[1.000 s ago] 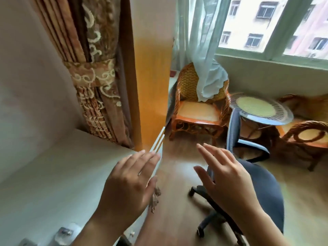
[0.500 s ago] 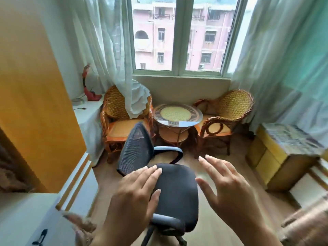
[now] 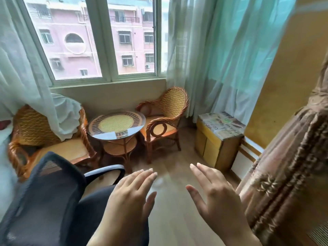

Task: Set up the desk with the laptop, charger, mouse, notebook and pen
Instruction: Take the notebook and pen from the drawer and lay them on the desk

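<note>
My left hand (image 3: 130, 197) and my right hand (image 3: 213, 196) are both raised in front of me, palms down, fingers spread, holding nothing. They hover over the wooden floor, the left one just above the seat edge of a black mesh office chair (image 3: 49, 201). No laptop, charger, mouse, notebook or pen shows in this view, and the desk is out of sight.
Two wicker armchairs (image 3: 168, 110) flank a round glass-topped wicker table (image 3: 116, 124) under the window. A yellow low cabinet (image 3: 216, 139) stands at the right by sheer curtains. A patterned brown drape (image 3: 291, 166) hangs close on my right.
My view has swung right, from the white desk and left drape past the office chair to the window corner. Both hands stayed raised and empty in front of me.
</note>
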